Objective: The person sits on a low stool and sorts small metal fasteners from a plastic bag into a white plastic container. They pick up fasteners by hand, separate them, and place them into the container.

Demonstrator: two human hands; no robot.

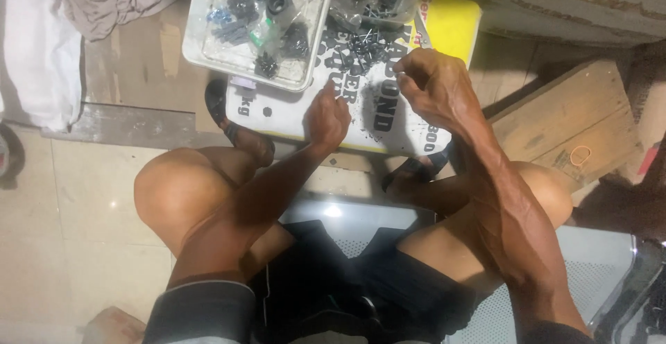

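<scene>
I note a clear plastic tray (208,56) of dark small parts just left of the white printed sack (291,118). My left hand (327,116) rests on the sack, fingers curled, pinching among scattered dark screws (361,42); what it grips I cannot tell. My right hand (433,87), half closed, hovers over the sack's right part. A wooden board (565,125) lies right of it.
</scene>
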